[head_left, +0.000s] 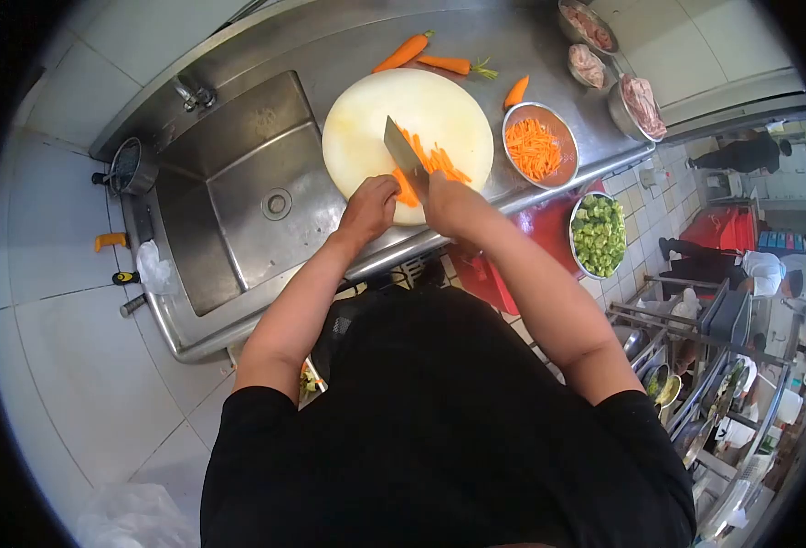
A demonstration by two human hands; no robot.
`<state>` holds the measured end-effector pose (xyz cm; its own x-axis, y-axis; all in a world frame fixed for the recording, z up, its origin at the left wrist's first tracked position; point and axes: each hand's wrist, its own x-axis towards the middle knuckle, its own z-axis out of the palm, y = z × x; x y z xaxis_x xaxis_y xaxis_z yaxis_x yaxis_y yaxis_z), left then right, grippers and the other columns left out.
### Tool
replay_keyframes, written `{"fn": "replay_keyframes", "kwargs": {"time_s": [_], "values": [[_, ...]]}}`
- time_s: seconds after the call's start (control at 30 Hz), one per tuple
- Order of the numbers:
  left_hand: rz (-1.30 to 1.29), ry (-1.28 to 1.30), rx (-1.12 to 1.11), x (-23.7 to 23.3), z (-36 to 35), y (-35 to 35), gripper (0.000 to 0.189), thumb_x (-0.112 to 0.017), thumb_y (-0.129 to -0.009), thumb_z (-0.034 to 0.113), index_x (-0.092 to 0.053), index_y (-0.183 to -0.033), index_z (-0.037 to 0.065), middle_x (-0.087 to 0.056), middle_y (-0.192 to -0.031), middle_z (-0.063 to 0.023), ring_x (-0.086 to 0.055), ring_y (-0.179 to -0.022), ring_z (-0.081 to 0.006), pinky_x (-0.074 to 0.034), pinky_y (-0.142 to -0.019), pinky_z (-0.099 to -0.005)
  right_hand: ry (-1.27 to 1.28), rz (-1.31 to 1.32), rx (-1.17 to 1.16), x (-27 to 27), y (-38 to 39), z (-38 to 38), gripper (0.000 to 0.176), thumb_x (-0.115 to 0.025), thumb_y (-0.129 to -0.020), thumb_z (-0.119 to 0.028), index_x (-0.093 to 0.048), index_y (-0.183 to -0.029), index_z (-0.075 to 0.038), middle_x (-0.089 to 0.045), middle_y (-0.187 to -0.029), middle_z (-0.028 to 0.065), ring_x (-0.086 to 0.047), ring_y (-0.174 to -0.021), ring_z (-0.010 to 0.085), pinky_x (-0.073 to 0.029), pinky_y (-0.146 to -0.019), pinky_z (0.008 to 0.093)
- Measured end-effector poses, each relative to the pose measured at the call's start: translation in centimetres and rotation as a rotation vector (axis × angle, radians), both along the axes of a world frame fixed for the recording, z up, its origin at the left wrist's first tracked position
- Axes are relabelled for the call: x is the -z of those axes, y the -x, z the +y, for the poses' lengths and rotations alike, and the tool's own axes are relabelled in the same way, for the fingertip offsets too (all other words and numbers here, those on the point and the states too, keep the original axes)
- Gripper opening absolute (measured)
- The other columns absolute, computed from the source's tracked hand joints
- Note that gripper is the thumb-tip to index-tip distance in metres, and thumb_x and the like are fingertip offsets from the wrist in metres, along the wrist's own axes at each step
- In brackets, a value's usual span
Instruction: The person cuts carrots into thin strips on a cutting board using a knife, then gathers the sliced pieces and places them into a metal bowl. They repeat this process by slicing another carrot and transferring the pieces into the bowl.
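Observation:
A round white cutting board (357,128) lies on the steel counter. My right hand (456,208) grips a cleaver (400,151), its blade standing upright on the board. Close to the blade's left side, my left hand (368,208) has its fingers curled over a piece of carrot (407,192). Cut carrot strips (441,162) lie along the blade's right side. Two whole carrots (403,52) rest behind the board, and a carrot piece (516,92) lies to the right. The cleaver's handle is hidden in my right hand.
Left of the board is a steel sink (238,196) with a faucet (195,95). Carrot strips (533,151) fill a colander at right. Chopped green vegetables (598,236) sit in a lower bowl. Several bowls of raw meat (641,105) stand far right. Other people (741,153) are in the background.

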<state>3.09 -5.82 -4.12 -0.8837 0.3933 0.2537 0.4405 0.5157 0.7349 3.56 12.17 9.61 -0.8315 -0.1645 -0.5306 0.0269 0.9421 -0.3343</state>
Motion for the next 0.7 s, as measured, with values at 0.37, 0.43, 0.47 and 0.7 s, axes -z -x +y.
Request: {"fn": "replay_keyframes", "kwargs": {"time_s": [0.37,0.43,0.47,0.7], "values": [[-0.003,-0.005,0.015,0.5,-0.2,0.6,0.014,-0.065,-0.086,0.006,-0.065,-0.100,0.001,-0.068,-0.111,-0.0149,-0.061,-0.106,-0.0353,-0.049,-0.094,-0.0429,0.024,0.043,0.086,0.5,-0.9,0.5,0.028,-0.047,-0.092,-0.008,-0.045,-0.114,0.009,-0.066,-0.101,0.0384,-0.068,-0.099,0.0478,-0.053,-0.087,0.0520],[0.021,-0.012,0.011,0.4,-0.2,0.6,0.014,-0.064,-0.087,0.005,-0.065,-0.100,0.002,-0.068,-0.111,-0.0149,-0.062,-0.106,-0.0350,-0.049,-0.094,-0.0426,-0.021,-0.079,-0.001,-1.6,0.3,-0.1,0.029,-0.049,-0.096,-0.012,-0.045,-0.117,0.007,-0.069,-0.089,0.0321,-0.069,-0.088,0.0479,-0.055,-0.078,0.0529],[0.018,-0.011,0.002,0.7,-0.1,0.6,0.014,-0.065,-0.087,0.006,-0.066,-0.100,0.002,-0.068,-0.111,-0.0147,-0.062,-0.106,-0.0348,-0.050,-0.094,-0.0424,-0.016,-0.202,0.028,-5.0,-0.3,-0.8,0.034,-0.048,-0.092,-0.010,-0.044,-0.119,0.011,-0.066,-0.103,0.0373,-0.067,-0.103,0.0467,-0.053,-0.089,0.0510],[0.008,-0.047,-0.056,0.7,0.0,0.5,0.015,-0.067,-0.087,0.007,-0.068,-0.101,0.001,-0.070,-0.107,-0.0139,-0.064,-0.105,-0.0339,-0.051,-0.093,-0.0414,0.000,0.001,0.097,3.0,-3.6,1.1,0.034,-0.048,-0.093,-0.008,-0.042,-0.121,0.010,-0.067,-0.104,0.0359,-0.068,-0.101,0.0460,-0.054,-0.087,0.0521]]}}
